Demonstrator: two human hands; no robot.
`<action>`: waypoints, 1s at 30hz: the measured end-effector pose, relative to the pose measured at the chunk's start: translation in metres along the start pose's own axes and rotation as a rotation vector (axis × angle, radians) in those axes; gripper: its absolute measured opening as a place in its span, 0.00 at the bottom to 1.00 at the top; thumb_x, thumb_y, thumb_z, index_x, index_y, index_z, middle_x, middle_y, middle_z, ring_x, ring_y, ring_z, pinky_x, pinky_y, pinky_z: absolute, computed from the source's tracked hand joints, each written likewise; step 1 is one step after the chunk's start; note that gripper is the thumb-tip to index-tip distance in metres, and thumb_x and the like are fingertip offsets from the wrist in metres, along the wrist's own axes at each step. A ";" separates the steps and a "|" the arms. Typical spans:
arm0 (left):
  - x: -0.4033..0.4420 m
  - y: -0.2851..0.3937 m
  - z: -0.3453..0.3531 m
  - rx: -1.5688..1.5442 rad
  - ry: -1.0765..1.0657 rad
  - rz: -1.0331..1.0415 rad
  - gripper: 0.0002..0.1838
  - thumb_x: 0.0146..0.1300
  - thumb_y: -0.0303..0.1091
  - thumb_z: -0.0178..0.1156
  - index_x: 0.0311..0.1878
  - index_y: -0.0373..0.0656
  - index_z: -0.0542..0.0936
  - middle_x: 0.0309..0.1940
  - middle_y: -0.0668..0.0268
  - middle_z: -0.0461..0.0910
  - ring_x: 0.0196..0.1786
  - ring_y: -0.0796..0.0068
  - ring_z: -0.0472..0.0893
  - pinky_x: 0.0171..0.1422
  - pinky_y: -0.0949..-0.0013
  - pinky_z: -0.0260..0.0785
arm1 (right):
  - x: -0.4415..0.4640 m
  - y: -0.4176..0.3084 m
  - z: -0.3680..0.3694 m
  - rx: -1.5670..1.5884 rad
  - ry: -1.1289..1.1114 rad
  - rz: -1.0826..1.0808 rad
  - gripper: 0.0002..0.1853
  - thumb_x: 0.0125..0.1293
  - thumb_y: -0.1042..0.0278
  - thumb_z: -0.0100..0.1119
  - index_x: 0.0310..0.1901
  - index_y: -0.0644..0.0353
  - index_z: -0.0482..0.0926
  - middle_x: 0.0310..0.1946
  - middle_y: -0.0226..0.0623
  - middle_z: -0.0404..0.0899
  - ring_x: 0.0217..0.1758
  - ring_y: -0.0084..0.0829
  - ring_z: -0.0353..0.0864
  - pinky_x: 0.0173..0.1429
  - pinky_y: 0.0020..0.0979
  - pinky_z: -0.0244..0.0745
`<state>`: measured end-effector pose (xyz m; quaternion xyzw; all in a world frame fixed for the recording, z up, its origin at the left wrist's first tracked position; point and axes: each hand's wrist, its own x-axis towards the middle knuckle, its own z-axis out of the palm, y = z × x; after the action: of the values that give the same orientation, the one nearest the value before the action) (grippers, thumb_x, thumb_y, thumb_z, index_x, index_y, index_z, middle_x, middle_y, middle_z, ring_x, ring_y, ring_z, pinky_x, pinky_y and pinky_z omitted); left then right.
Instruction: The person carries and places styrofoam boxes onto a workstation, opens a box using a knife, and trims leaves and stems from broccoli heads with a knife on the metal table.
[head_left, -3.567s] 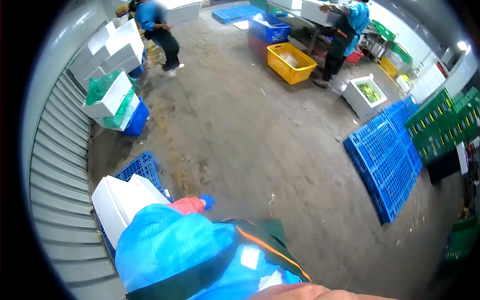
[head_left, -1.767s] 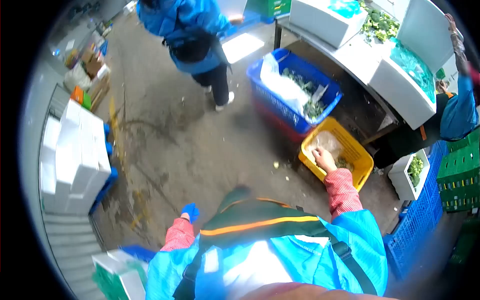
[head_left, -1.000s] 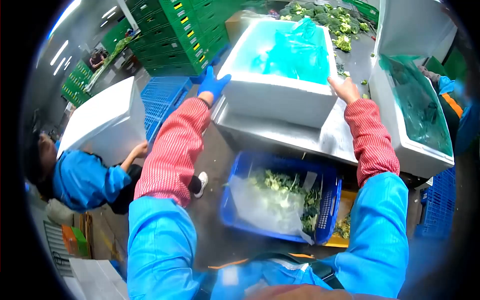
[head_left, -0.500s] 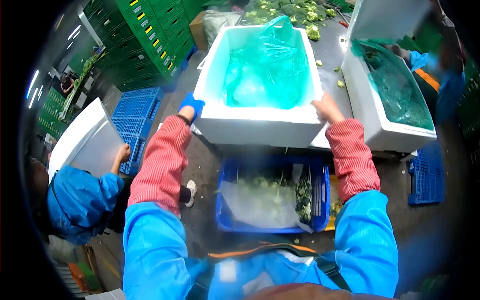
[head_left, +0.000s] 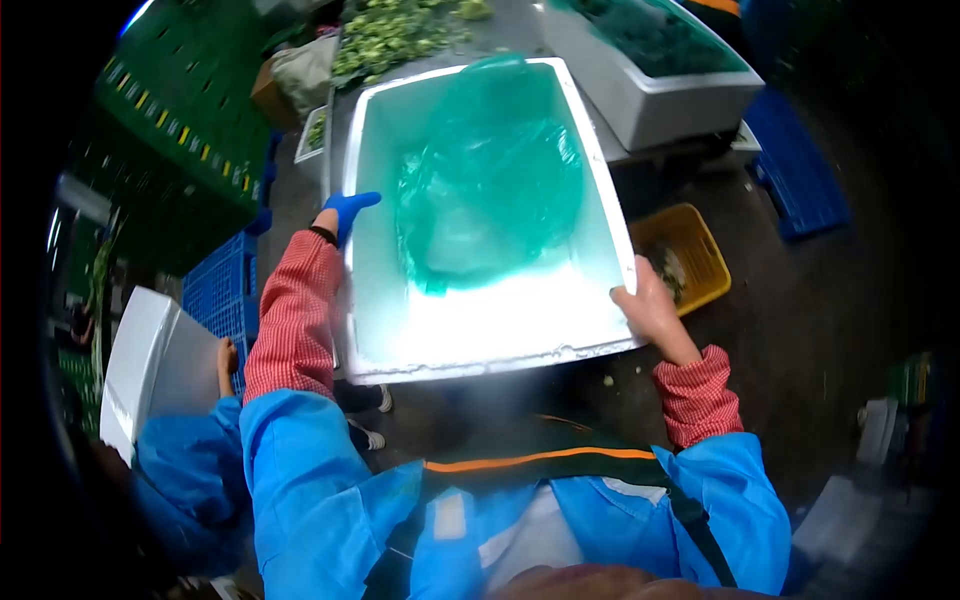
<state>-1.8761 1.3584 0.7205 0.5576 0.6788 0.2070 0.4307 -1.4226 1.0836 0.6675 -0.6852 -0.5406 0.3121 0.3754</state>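
A white foam box (head_left: 480, 355) with a green plastic bag (head_left: 490, 200) inside is held in front of my body, tilted so its inside shows. My left hand (head_left: 350, 210), in a blue glove, grips the left rim, thumb over the edge and other fingers hidden outside. My bare right hand (head_left: 652, 305) is closed on the right rim near the lower corner. Behind the box, a metal table (head_left: 510, 35) bears a heap of green vegetables (head_left: 400, 35).
Another foam box (head_left: 670, 105) with green plastic sits at the upper right. A yellow basket (head_left: 715, 270) and blue pallet (head_left: 800, 170) are on the floor. At left, a co-worker (head_left: 190, 460) holds a white box (head_left: 150, 360) beside stacked green crates (head_left: 170, 130).
The foam box between my hands has come nearer and tilted towards me, and it now covers the blue basket. My right hand has moved lower. The view has turned, shifting the other foam box upward.
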 end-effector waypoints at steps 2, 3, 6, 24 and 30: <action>-0.015 -0.009 0.017 -0.005 -0.128 0.061 0.23 0.57 0.37 0.65 0.55 0.38 0.76 0.45 0.58 0.81 0.45 0.62 0.81 0.50 0.64 0.74 | -0.044 0.027 0.005 -0.007 0.072 0.030 0.21 0.52 0.68 0.59 0.49 0.65 0.71 0.41 0.54 0.77 0.44 0.53 0.77 0.49 0.44 0.72; -0.031 -0.009 0.029 -0.049 -0.101 0.085 0.22 0.55 0.33 0.65 0.54 0.37 0.76 0.43 0.58 0.81 0.44 0.62 0.81 0.48 0.64 0.74 | -0.067 0.025 -0.003 0.039 0.081 0.075 0.21 0.53 0.67 0.59 0.49 0.64 0.71 0.41 0.53 0.76 0.44 0.54 0.77 0.48 0.45 0.72; -0.090 -0.016 0.062 -0.171 -0.082 0.151 0.20 0.51 0.23 0.63 0.51 0.36 0.77 0.40 0.60 0.81 0.40 0.64 0.82 0.43 0.64 0.76 | -0.127 0.035 -0.020 -0.030 0.178 0.134 0.22 0.53 0.67 0.59 0.51 0.62 0.71 0.43 0.53 0.75 0.45 0.54 0.76 0.49 0.45 0.73; -0.230 0.044 0.293 -0.115 -0.619 0.282 0.34 0.52 0.21 0.58 0.66 0.41 0.65 0.51 0.52 0.76 0.47 0.52 0.80 0.49 0.55 0.77 | -0.452 0.069 -0.050 -0.198 0.936 0.336 0.23 0.54 0.72 0.58 0.54 0.57 0.71 0.39 0.47 0.77 0.43 0.51 0.78 0.46 0.45 0.75; -0.185 0.033 0.308 -0.055 -0.753 0.469 0.25 0.54 0.21 0.57 0.58 0.36 0.70 0.42 0.52 0.79 0.39 0.55 0.82 0.42 0.58 0.80 | -0.473 0.047 0.050 -0.204 1.169 0.448 0.25 0.53 0.71 0.59 0.56 0.58 0.71 0.42 0.48 0.78 0.45 0.50 0.78 0.48 0.43 0.75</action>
<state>-1.6044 1.1338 0.6432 0.7213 0.3241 0.0996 0.6039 -1.5446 0.6245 0.6118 -0.8712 -0.1170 -0.0955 0.4671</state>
